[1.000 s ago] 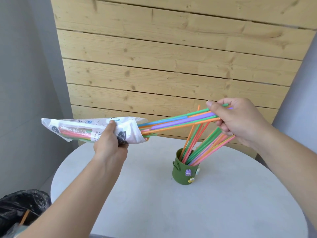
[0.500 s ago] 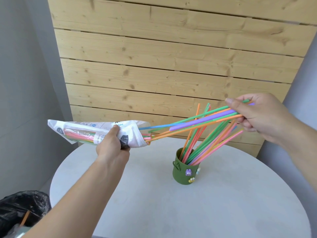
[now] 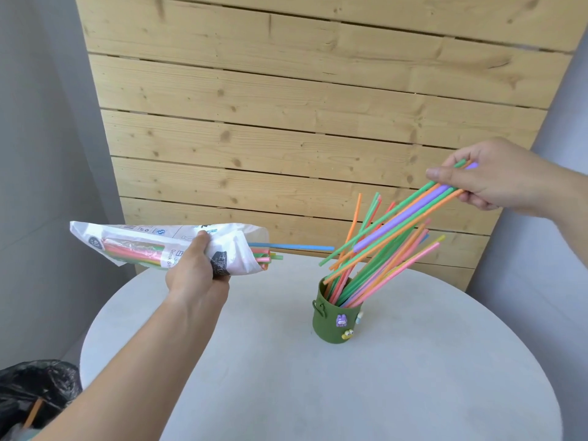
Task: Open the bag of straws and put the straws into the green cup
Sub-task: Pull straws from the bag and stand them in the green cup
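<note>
My left hand (image 3: 199,272) grips a white printed straw bag (image 3: 133,243) held level above the table's left side, its open mouth pointing right. Several straws remain inside, and a blue straw (image 3: 296,247) sticks far out of the mouth. My right hand (image 3: 490,183) pinches a bundle of green, purple and orange straws (image 3: 401,221), fully clear of the bag and slanting down-left above the cup. The green cup (image 3: 334,319), with small stickers, stands on the table and holds several coloured straws leaning right.
A round grey table (image 3: 318,393) carries the cup. Behind it stands a wooden plank wall (image 3: 302,106). A bin with a black bag (image 3: 35,393) sits at the lower left, below the table edge.
My right hand has pulled the bundle of straws up and to the right, out of the bag. The blue straw stayed behind, sticking out of the mouth. The bag sank a little.
</note>
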Demonstrator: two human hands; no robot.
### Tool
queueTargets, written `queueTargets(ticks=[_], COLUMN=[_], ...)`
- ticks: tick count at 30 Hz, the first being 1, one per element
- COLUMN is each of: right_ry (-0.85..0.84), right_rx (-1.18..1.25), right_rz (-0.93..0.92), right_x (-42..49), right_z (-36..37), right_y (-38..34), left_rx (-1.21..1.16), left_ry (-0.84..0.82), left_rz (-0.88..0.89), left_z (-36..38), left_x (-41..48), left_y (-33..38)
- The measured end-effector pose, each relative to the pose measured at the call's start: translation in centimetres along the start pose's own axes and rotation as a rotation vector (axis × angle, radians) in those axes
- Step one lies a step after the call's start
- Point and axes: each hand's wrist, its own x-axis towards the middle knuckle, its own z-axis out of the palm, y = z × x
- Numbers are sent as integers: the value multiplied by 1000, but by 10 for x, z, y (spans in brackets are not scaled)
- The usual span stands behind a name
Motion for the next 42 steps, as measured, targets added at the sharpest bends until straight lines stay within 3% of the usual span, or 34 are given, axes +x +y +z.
queueTargets(ticks=[21, 35, 42], right_ry=[-278, -15, -145], right_rx=[-622, -970, -977], right_rz=[-215, -376, -293], right_x=[46, 51, 52], right_z=[60, 98, 103], right_y=[-11, -4, 1], left_rx=[1, 5, 17], left_ry=[-31, -42, -37], left_rz=[-16, -9, -20], left_z=[2, 3, 2], left_x=[-5, -6, -7], left_y=[-3, -4, -4])
